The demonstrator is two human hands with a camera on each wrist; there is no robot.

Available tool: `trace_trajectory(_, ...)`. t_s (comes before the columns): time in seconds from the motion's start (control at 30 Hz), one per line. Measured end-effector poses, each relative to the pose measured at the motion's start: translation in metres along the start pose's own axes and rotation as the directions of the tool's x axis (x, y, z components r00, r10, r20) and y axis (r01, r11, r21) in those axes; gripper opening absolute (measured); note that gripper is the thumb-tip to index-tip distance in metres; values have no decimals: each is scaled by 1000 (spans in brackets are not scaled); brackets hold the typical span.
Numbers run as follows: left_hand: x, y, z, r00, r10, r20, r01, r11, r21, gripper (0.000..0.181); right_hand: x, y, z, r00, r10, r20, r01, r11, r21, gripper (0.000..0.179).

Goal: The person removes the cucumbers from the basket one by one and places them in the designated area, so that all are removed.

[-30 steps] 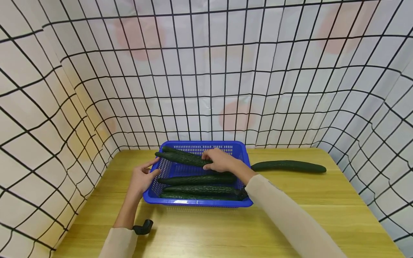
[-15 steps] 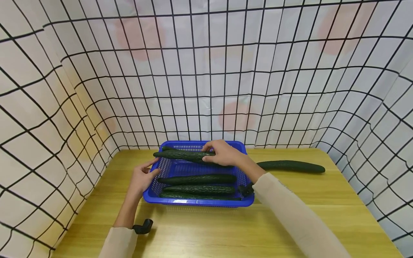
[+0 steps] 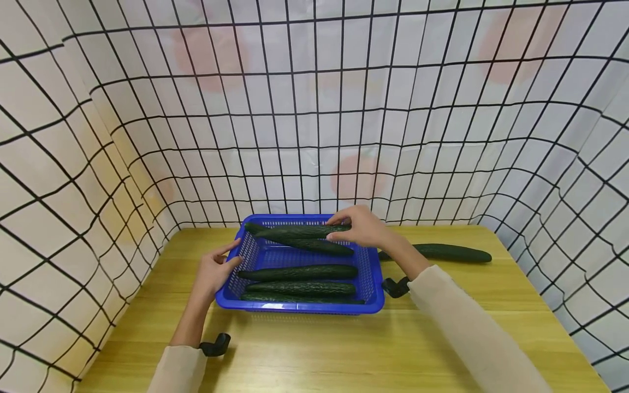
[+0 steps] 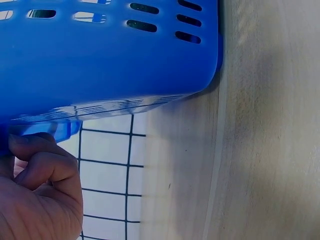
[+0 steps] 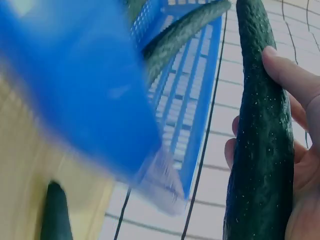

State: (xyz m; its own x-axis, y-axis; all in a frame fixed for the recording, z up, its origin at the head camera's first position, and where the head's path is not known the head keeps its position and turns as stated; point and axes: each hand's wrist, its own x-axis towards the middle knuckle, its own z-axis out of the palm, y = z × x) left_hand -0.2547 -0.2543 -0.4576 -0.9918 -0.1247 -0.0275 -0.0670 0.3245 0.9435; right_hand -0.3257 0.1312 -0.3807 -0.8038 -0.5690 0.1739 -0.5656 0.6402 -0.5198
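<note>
My right hand (image 3: 363, 226) grips a dark green, bumpy cucumber (image 3: 304, 231) by its right part, over the back of the blue plastic basket (image 3: 300, 308). In the right wrist view the held cucumber (image 5: 262, 145) runs along the palm, thumb on one side and fingers on the other. Another cucumber (image 3: 321, 247) lies aslant in the back of the basket, partly overlapped by the held one. Several more lie side by side at the front, the nearest full one a long cucumber (image 3: 300, 272). My left hand (image 3: 211, 275) holds the basket's left rim, fingers curled at it in the left wrist view.
One loose cucumber (image 3: 449, 252) lies on the wooden table (image 3: 314, 355) right of the basket, partly behind my right forearm. A black wire grid (image 3: 319, 147) over pale sheeting stands around the back and sides. Dark wrist cameras (image 3: 216, 345) stick out from both wrists.
My right hand has moved right and slightly back with the cucumber, whose left end has come inside the left rim. The cucumber beneath shows more. My left hand keeps its place.
</note>
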Motion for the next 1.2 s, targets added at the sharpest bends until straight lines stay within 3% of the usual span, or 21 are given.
trace_trajectory(0.57,2,-3,0,1000,-16,1,16,1000,21,52,-69,59,-36,985,30,-168,-36,999,-32,37)
trace_trajectory(1.2,0,-2,-1,1000,-4,27,5,1000,-15,53,-160,123,-68,967,160,-199,-180,980,-88,42)
